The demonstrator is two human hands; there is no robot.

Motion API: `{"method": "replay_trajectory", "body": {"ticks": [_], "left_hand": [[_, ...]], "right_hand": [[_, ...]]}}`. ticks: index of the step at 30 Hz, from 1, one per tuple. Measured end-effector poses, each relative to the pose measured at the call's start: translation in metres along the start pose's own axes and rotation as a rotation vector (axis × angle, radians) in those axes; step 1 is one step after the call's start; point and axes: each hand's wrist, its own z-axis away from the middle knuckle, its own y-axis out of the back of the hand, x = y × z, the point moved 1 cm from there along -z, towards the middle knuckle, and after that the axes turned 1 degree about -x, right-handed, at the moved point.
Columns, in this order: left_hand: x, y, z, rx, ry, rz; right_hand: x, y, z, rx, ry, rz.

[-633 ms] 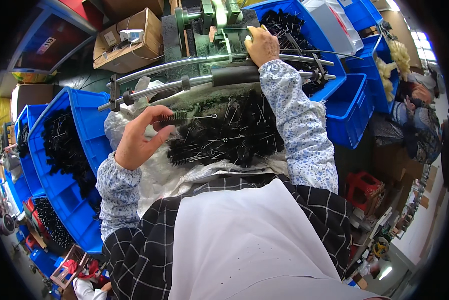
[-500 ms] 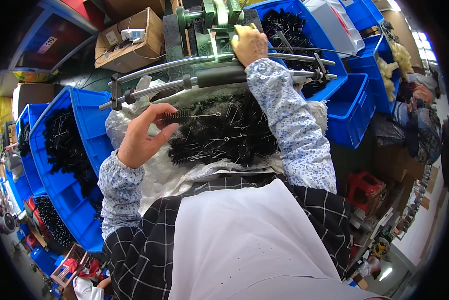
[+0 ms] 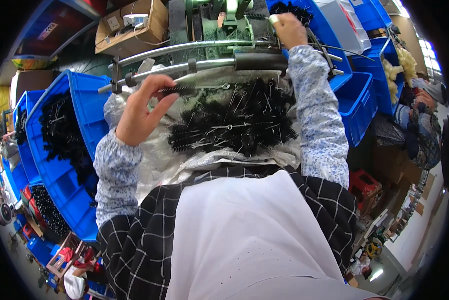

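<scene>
My left hand (image 3: 143, 111) is closed, pinching a thin black-bristled wire brush (image 3: 194, 88) whose loop end points right. Below it, a heap of similar black wire brushes (image 3: 234, 122) lies on white woven sacking (image 3: 157, 167). Beyond the two metal rails, my right hand (image 3: 290, 31) is at the right side of a bench machine (image 3: 229, 30). Its fingers are closed at the end of another bristled brush (image 3: 257, 16), which points left toward the machine.
Blue bins of black brushes stand left (image 3: 92, 107) and far right (image 3: 319, 22). Chrome rails (image 3: 169, 71) with a dark sleeve (image 3: 260, 61) cross before the machine. A carton (image 3: 129, 37) sits at back left. Another blue bin (image 3: 357, 112) is at right; a red stool (image 3: 365, 187) stands below.
My right hand has moved right, off the middle of the machine, and a brush now shows at its fingertips. My left hand still holds its brush, slightly higher and turned more level.
</scene>
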Motion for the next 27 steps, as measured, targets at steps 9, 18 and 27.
{"method": "replay_trajectory", "body": {"ticks": [9,18,27], "left_hand": [[0.005,-0.020,-0.025,-0.110,-0.045,-0.027],[0.003,-0.064,-0.051,0.130,-0.211,-0.058],[-0.012,-0.056,-0.022,-0.056,0.059,-0.088]], "right_hand": [[0.063,0.051,-0.008,0.039,-0.075,0.213],[-0.131,0.094,0.091,-0.436,0.263,-0.486],[-0.178,0.078,0.113,-0.168,0.578,-0.103]]}}
